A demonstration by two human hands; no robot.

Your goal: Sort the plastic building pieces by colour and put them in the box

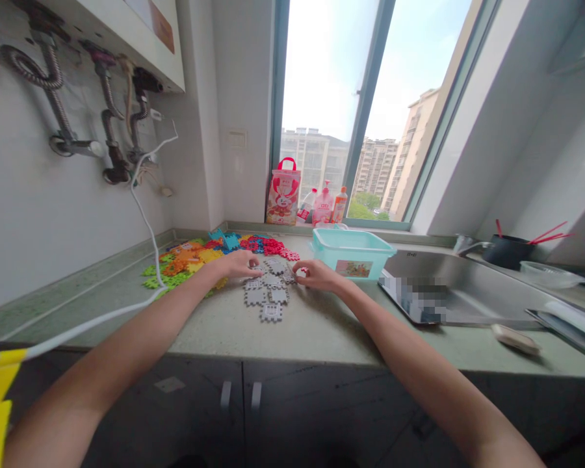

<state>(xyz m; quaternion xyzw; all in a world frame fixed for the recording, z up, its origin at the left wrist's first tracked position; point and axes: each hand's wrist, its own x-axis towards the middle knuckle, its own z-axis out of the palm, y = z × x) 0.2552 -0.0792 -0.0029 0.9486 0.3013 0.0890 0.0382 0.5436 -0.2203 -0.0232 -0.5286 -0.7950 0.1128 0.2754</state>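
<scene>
Several light grey interlocking plastic tiles [272,312] with toothed edges lie in a loose patch on the counter. My left hand [238,264] rests at the left edge of this patch, its fingers curled in a pinch around a grey tile's rim. From the right, my right hand [316,274] pinches another grey tile [288,275] at its edge between thumb and fingers. Both grips are small and partly hidden by the fingers. Behind and left of my left hand is a heap of coloured tiles: green [175,279], orange [179,260], yellow [199,259], blue [231,241] and red [272,246].
A turquoise plastic tub [353,244] stands right of the tiles, beside a steel sink [472,286]. A dark flat device with a blurred screen [414,302] lies at the sink's rim. A white cable [149,221] crosses the left counter. Bottles [324,205] and a bag [283,195] line the window.
</scene>
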